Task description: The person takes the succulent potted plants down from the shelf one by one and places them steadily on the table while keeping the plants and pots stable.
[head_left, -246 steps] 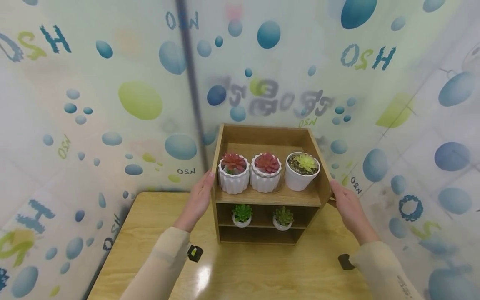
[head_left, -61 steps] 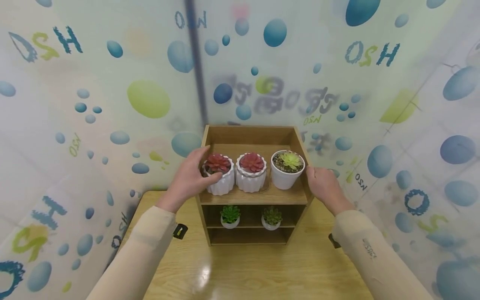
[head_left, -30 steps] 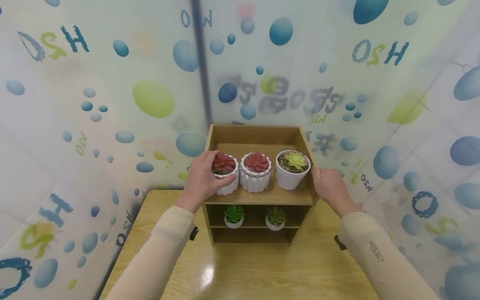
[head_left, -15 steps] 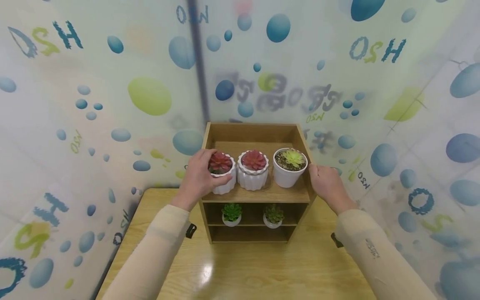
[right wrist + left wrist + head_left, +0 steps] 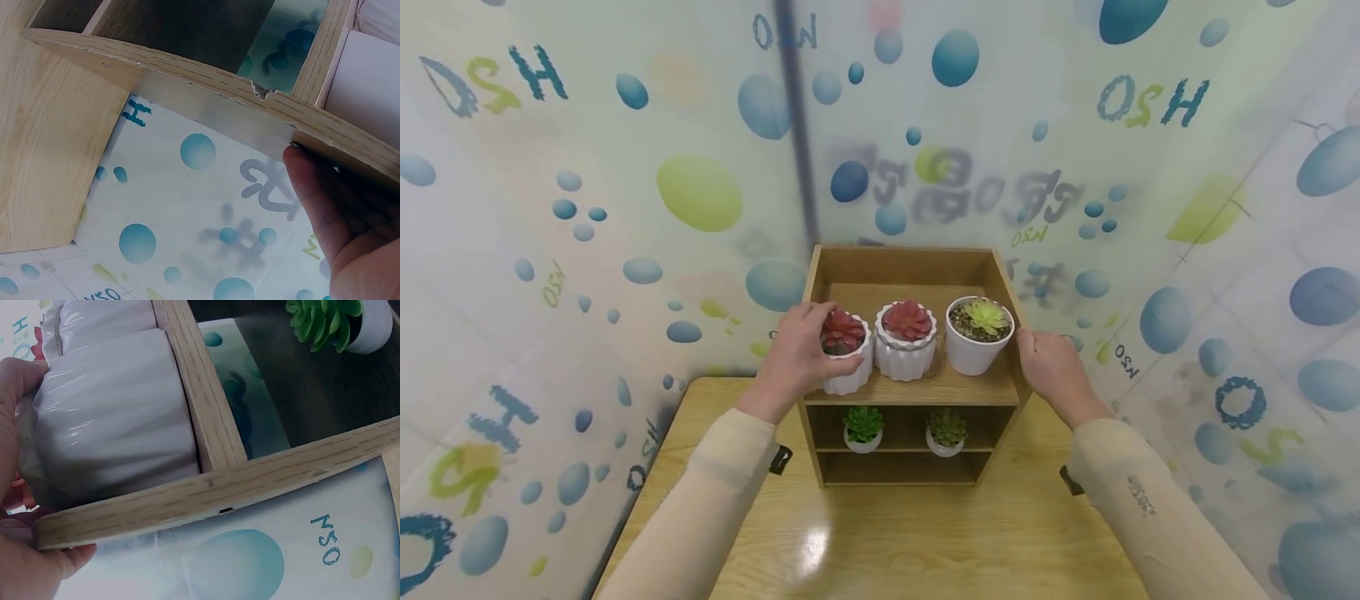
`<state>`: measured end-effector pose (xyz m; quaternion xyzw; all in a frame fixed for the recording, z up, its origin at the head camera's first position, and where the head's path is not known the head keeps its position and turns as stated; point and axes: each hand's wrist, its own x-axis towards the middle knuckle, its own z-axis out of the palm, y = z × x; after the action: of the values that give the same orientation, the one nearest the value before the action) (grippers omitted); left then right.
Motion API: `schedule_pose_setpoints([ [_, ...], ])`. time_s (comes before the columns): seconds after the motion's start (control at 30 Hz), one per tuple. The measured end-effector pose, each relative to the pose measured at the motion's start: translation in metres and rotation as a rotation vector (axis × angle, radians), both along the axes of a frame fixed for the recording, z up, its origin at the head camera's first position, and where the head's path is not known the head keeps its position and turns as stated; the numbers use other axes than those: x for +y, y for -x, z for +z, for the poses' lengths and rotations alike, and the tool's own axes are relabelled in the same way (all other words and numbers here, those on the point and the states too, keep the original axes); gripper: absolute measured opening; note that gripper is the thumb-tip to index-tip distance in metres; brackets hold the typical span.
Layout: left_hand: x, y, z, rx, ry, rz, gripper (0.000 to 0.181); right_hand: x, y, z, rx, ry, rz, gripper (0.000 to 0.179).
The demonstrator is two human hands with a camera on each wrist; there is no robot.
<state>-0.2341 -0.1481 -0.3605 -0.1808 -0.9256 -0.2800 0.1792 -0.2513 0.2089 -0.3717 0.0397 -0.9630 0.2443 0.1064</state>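
A small wooden shelf [image 5: 910, 392] holds white pots with artificial succulents. My left hand [image 5: 797, 350] reaches over its left side panel [image 5: 144, 509] and grips the leftmost ribbed pot [image 5: 848, 375], which has a red succulent [image 5: 842, 329]. The thumb lies across the pot's front, a finger behind it. In the left wrist view, fingertips show outside the panel. My right hand [image 5: 1052, 367] holds the shelf's right side panel from outside, fingers curled near its upper edge. In the right wrist view the thumb [image 5: 303, 172] touches the panel; the other fingers are in shadow.
On top also stand a second red succulent [image 5: 907, 321] and a yellow-green succulent [image 5: 985, 317] in a smooth pot. Two small green succulents [image 5: 862, 425] sit on the shelf below. The wooden table [image 5: 887, 542] meets patterned curtains [image 5: 700, 192] behind and at the sides.
My left hand has moved from the left panel's outside onto the leftmost pot. The right hand has stayed at the right panel, its fingers now more curled. The last half second shows little change.
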Motion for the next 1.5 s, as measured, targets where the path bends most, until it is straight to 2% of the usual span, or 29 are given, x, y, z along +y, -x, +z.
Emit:
schedule_pose_setpoints([
  [0.2,0.000,-0.006,-0.003,0.019,-0.025,-0.004,0.082,0.000,0.001,-0.002,-0.005,-0.003,-0.001,0.058],
  [0.37,-0.001,-0.011,-0.008,0.061,-0.055,-0.025,0.079,0.000,0.002,-0.002,-0.019,-0.002,-0.001,0.059],
  [0.6,-0.002,-0.021,-0.012,0.098,-0.080,-0.043,0.076,0.000,0.001,-0.002,-0.030,0.005,-0.011,0.059],
  [0.9,-0.003,-0.033,-0.017,0.191,-0.118,-0.055,0.077,0.000,0.003,-0.001,-0.018,-0.009,-0.002,0.056],
  [1.5,-0.006,-0.055,-0.025,0.272,-0.147,-0.084,0.079,0.000,0.001,0.001,-0.022,-0.009,-0.004,0.056],
])
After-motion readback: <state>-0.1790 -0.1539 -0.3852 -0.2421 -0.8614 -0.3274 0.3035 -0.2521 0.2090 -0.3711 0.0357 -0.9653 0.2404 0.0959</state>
